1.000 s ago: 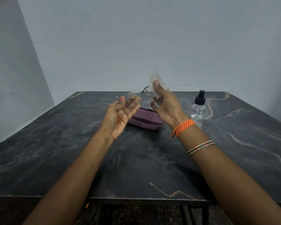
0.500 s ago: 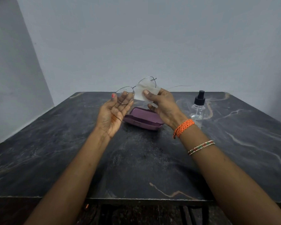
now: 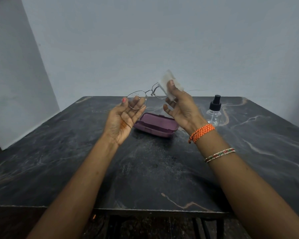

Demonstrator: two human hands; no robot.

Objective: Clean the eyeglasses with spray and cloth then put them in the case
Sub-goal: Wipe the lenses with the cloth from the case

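Note:
Thin metal-rimmed eyeglasses [image 3: 146, 95] are held up above the dark table. My left hand [image 3: 123, 118] holds the left lens rim between its fingertips and thumb; droplets show on that lens. My right hand [image 3: 181, 107] pinches a small white cloth [image 3: 169, 85] over the right lens, thumb on top of the cloth. One temple arm sticks out to the right. Below the hands a closed purple case [image 3: 156, 125] lies on the table. A clear spray bottle [image 3: 214, 111] with a black pump top stands to the right of the case.
The dark marble table [image 3: 145, 169] reaches from the front edge to a pale grey wall behind. A second wall closes in on the left. An orange thread band and a beaded bangle sit on my right wrist.
The right hand with the cloth has moved up and to the right along the right lens. The glasses have tilted, right side higher. The left hand has stayed on the left lens.

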